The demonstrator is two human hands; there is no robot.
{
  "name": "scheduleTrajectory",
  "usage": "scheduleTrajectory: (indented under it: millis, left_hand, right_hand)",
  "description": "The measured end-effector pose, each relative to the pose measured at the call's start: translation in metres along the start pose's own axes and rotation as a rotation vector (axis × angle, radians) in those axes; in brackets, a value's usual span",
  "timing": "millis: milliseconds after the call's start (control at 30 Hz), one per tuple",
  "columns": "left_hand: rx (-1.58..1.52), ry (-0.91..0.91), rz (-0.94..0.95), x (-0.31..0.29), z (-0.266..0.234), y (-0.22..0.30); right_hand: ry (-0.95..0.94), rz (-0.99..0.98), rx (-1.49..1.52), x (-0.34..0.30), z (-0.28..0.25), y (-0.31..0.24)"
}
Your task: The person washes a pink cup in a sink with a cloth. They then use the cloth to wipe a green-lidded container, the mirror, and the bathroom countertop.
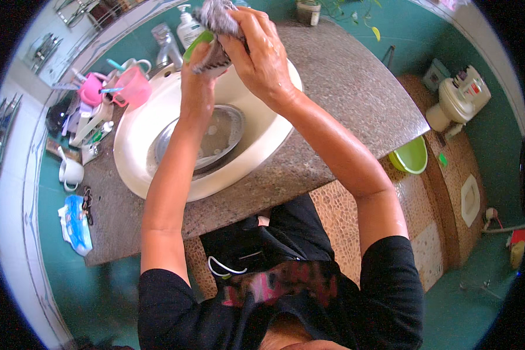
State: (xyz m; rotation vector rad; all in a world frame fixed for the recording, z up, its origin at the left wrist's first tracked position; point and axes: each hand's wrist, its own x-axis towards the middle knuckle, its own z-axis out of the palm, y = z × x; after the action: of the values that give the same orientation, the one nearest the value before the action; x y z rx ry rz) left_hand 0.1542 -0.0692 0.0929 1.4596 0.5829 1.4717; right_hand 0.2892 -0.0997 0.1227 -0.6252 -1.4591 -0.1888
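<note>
Both my hands are raised over the far side of the cream washbasin (128,137). My right hand (262,55), wet with some suds, is closed on a grey, wet cloth-like bundle (219,18). My left hand (200,73) is wrapped round a dark grey piece with a bright green part (198,45), just below the bundle. Whether these are one item or two I cannot tell. Under my forearms, a round metal bowl (237,123) with cloudy, sudsy water sits in the washbasin.
A white pump bottle (188,28) stands behind the basin, beside a chrome tap (167,44). Pink cups (133,87), a white mug (72,172) and a blue packet (76,224) line the left of the stone counter (356,87). A green tub (411,156) is on the floor.
</note>
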Motion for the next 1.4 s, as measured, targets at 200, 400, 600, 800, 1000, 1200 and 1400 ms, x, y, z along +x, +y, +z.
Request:
scheduleTrajectory:
  millis: [200, 400, 600, 800, 1000, 1200, 1400]
  left_hand:
    - [-0.106, 0.106, 0.159, -0.027, -0.051, 0.025]
    - [0.537, 0.173, 0.420, -0.029, -0.073, -0.005]
    - [0.672, 0.208, 0.473, -0.030, -0.069, -0.017]
    - [0.597, 0.506, 0.280, -0.013, -0.124, -0.019]
    - [-0.145, 0.435, -0.074, -0.019, -0.110, 0.010]
    - [-0.423, 0.201, -0.168, -0.023, -0.083, 0.020]
    - [-0.267, 0.182, -0.166, -0.025, -0.083, 0.018]
  right_hand:
    - [-0.187, 1.206, 1.093, -0.006, 0.070, 0.004]
    - [-0.156, 1.465, 1.579, -0.065, 0.097, 0.009]
    - [-0.196, 1.514, 1.567, -0.087, 0.091, 0.012]
    - [-0.473, 1.528, 1.449, -0.094, 0.099, -0.005]
    - [-0.390, 1.386, 1.323, -0.072, 0.090, 0.000]
    - [-0.275, 0.697, 0.583, -0.068, 0.085, 0.022]
    - [-0.101, 0.668, 0.576, -0.061, 0.084, 0.008]
